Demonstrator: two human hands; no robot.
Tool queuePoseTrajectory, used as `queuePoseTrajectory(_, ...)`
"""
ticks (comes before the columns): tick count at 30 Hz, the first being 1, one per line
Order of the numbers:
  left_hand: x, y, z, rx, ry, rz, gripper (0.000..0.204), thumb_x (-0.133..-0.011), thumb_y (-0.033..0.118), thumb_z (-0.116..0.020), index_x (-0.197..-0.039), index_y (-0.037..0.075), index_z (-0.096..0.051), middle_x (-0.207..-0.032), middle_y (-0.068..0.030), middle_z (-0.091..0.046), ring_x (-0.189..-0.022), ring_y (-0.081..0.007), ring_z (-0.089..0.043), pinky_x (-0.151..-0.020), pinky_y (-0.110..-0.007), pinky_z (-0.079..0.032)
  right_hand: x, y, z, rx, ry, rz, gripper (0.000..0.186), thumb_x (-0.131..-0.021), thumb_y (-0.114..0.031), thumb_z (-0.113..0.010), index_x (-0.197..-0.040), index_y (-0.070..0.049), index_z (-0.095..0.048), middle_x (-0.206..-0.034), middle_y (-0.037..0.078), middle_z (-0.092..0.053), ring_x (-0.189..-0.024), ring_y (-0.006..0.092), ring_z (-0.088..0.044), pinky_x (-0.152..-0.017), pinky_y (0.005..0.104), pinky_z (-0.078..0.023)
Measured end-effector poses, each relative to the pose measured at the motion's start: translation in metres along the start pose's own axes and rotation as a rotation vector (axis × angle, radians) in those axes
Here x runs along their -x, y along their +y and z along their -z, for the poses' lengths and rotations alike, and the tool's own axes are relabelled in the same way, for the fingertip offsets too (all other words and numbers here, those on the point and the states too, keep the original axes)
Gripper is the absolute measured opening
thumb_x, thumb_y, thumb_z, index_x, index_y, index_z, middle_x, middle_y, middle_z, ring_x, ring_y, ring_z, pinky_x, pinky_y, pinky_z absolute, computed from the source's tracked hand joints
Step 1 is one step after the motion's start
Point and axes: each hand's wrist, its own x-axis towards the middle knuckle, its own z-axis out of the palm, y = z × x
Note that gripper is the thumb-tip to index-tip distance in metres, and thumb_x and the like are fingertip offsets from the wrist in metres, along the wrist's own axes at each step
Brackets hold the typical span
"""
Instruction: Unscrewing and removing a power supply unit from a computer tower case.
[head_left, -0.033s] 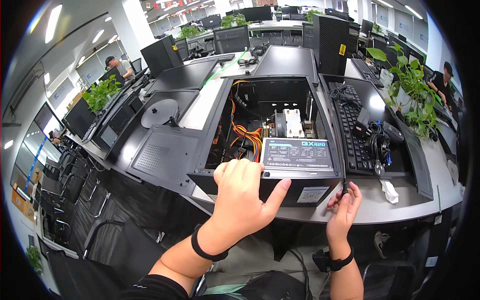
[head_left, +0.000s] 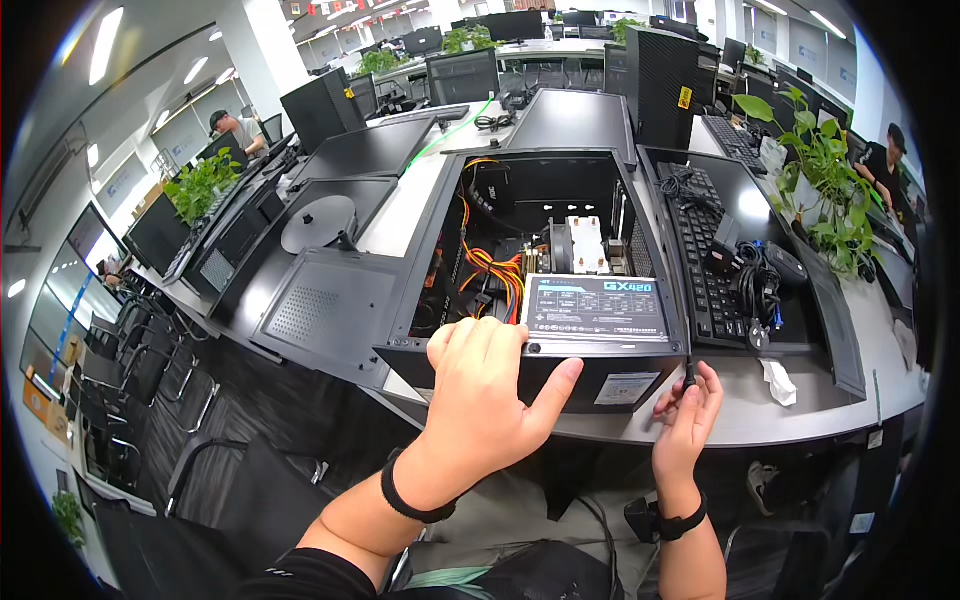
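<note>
"Where's the computer case?"

"The computer case (head_left: 575, 385) lies on the pale desk (head_left: 728, 405), at its near edge, its inside exposed: power supply (head_left: 595, 310) in the near right corner, orange, red and yellow cables (head_left: 500, 280) beside it."

"And the hands?"

"The left hand (head_left: 485, 395) is spread over the case's near edge, thumb splayed, unclenched. The right hand (head_left: 690, 420) pinches a slim dark object (head_left: 690, 379) just beside the near right corner."

"What else is on the desk?"

"A perforated panel (head_left: 325, 310) on the left. On the right, a keyboard (head_left: 700, 260) on a flat-lying screen (head_left: 748, 200), a heap of black cables (head_left: 755, 285), and a crumpled white tissue (head_left: 780, 383) near the front."

"The room?"

"An office: white pillar (head_left: 262, 45), ceiling lights (head_left: 107, 47), black chairs (head_left: 240, 510) over dark flooring, a leafy plant (head_left: 830, 180) at right, and one seated person (head_left: 240, 132) far left, another person (head_left: 885, 165) far right."
</note>
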Motion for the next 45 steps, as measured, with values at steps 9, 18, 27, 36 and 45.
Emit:
queuePoseTrajectory(9, 0.035, 0.023, 0.017, 0.373, 0.201, -0.072, 0.044, -0.077, 0.007, -0.085, -0.115, -0.002, -0.065, -0.122, -0.0208, -0.064, -0.109, -0.0329, -0.064, -0.094, -0.045, -0.054, 0.0, 0.002, 0.003, 0.007, -0.033, -0.025, 0.036, -0.115, -0.017, -0.049, -0.144, 0.003, -0.047, -0.106, 0.005, -0.054, -0.077, 0.0096, -0.054, -0.07, 0.0255, -0.047)
queuePoseTrajectory(18, 0.12, -0.002, -0.069, 0.744, -0.436, 0.085, 0.034, -0.088, 0.006, -0.079, -0.066, 0.005, -0.054, -0.062, -0.0064, -0.053, -0.052, -0.0227, -0.049, -0.051, -0.036, -0.039, -0.005, 0.0, 0.001, 0.042, -0.06, -0.038, 0.033, -0.114, -0.023, -0.054, -0.142, -0.006, -0.053, -0.081, -0.001, -0.056, -0.07, 0.0062, -0.052, -0.061, 0.0232, -0.042)
queuePoseTrajectory(27, 0.2, -0.075, -0.128, 0.785, -0.881, 0.987, 0.031, -0.102, 0.028, -0.069, -0.079, 0.006, -0.064, -0.066, -0.0001, -0.06, -0.061, -0.0084, -0.055, -0.057, -0.028, -0.04, -0.016, 0.006, -0.012, 0.189, 0.038, 0.014, 0.027, -0.102, -0.023, -0.069, -0.113, 0.001, -0.065, -0.084, 0.002, -0.067, -0.071, 0.0079, -0.057, -0.066, 0.0284, -0.049)
queuePoseTrajectory(36, 0.213, -0.089, -0.149, 0.909, -0.862, 1.057, 0.021, -0.102, 0.027, -0.069, -0.094, 0.008, -0.067, -0.083, -0.0016, -0.067, -0.072, -0.0111, -0.062, -0.064, -0.027, -0.046, -0.013, -0.013, -0.012, 0.223, -0.043, 0.014, 0.025, -0.096, -0.023, -0.077, -0.089, 0.0, -0.07, -0.072, -0.003, -0.064, -0.065, 0.005, -0.052, -0.059, 0.0276, -0.045)
queuePoseTrajectory(45, 0.222, -0.112, -0.148, 1.204, -0.671, 1.279, 0.023, -0.097, 0.029, -0.077, -0.101, 0.008, -0.067, -0.091, -0.0061, -0.071, -0.083, -0.0177, -0.067, -0.074, -0.029, -0.052, -0.024, -0.012, -0.001, 0.159, -0.218, -0.088, 0.033, -0.1, -0.026, -0.075, -0.076, -0.013, -0.057, -0.061, -0.011, -0.046, -0.051, 0.0019, -0.036, -0.047, 0.0249, -0.028)
